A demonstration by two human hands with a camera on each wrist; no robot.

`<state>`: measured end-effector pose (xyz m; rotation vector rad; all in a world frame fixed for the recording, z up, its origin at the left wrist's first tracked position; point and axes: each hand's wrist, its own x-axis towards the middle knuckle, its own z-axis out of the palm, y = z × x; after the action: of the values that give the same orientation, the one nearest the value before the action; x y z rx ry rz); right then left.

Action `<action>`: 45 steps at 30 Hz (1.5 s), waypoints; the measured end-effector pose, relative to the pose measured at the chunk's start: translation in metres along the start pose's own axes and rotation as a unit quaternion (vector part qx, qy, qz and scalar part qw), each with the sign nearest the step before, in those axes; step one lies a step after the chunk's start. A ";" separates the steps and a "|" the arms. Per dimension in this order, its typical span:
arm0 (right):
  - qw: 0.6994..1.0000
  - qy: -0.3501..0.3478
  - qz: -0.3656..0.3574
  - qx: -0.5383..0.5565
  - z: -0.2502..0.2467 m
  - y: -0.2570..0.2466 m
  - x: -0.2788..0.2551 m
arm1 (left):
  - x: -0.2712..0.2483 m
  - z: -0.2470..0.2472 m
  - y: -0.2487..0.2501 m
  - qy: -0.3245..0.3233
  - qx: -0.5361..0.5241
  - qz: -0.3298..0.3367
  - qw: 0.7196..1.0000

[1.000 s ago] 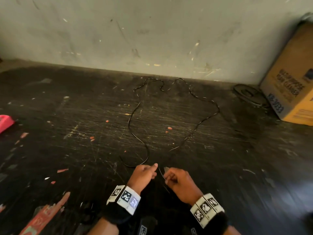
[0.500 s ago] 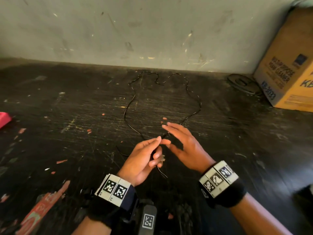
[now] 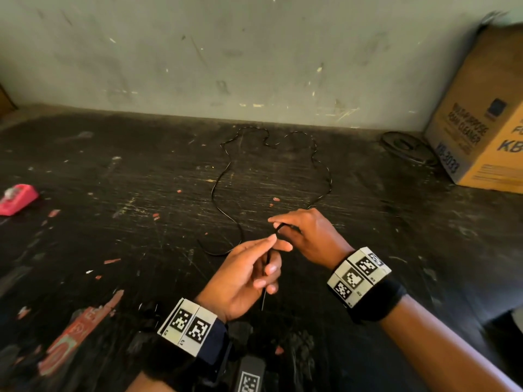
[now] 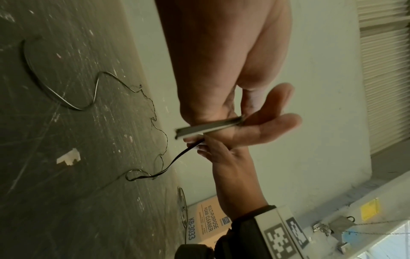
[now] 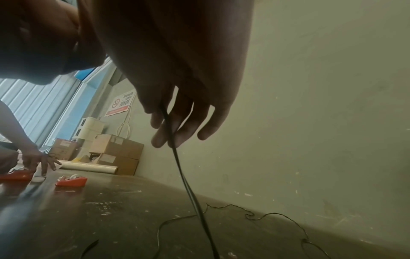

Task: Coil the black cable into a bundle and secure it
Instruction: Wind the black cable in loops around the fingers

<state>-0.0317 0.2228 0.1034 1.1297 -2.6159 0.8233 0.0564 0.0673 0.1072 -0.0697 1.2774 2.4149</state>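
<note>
A thin black cable lies in a long, wavy loop on the dark scratched table, reaching back to the wall. My left hand pinches the cable close to its near end, and a short tail hangs below the fingers. In the left wrist view that end looks flat and sits between thumb and fingers. Just beyond it, my right hand pinches the cable in a small bend. In the right wrist view the cable drops from the right fingers to the table.
A cardboard box stands at the back right, with a dark round coil beside it. A red tape dispenser sits at the left edge. Another person's hand rests on the table's far left. The wall closes off the back.
Both hands have lifted and moved forward over the table. My right hand, spread open half a second ago, now pinches the cable just past the left hand.
</note>
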 end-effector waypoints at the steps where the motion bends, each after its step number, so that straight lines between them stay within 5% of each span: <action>1: 1.000 0.000 -0.002 -0.002 -0.001 -0.001 0.000 | -0.001 0.001 -0.001 -0.002 -0.006 0.000 1.000; 12: 0.998 -0.020 -0.057 -0.016 -0.019 -0.014 -0.001 | -0.006 0.012 0.003 -0.055 -0.005 0.039 0.998; 20: 0.992 -0.090 0.050 0.078 -0.004 -0.029 -0.031 | 0.009 0.005 0.034 -0.038 -0.029 0.120 0.992; 25: 0.979 -0.177 0.067 0.076 -0.015 -0.057 -0.034 | 0.028 0.002 0.044 -0.042 -0.018 0.110 0.993; 29: 0.977 -0.206 0.057 0.021 -0.027 -0.069 -0.025 | 0.037 0.000 0.043 -0.041 0.123 0.100 0.986; 32: 0.975 -0.216 0.052 -0.008 -0.046 -0.077 -0.014 | 0.035 -0.004 0.043 -0.068 0.276 0.090 0.955; 38: 0.985 -0.166 0.034 -0.017 -0.112 -0.094 0.020 | 0.021 -0.021 0.043 -0.162 0.303 -0.012 0.939; 45: 0.994 -0.081 0.020 -0.067 -0.143 -0.083 0.053 | 0.007 -0.028 0.051 -0.286 0.175 -0.036 0.941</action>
<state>-0.0177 0.2229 0.2765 1.1569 -2.7857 0.5749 0.0271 0.0214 0.1296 0.6276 1.3507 1.8951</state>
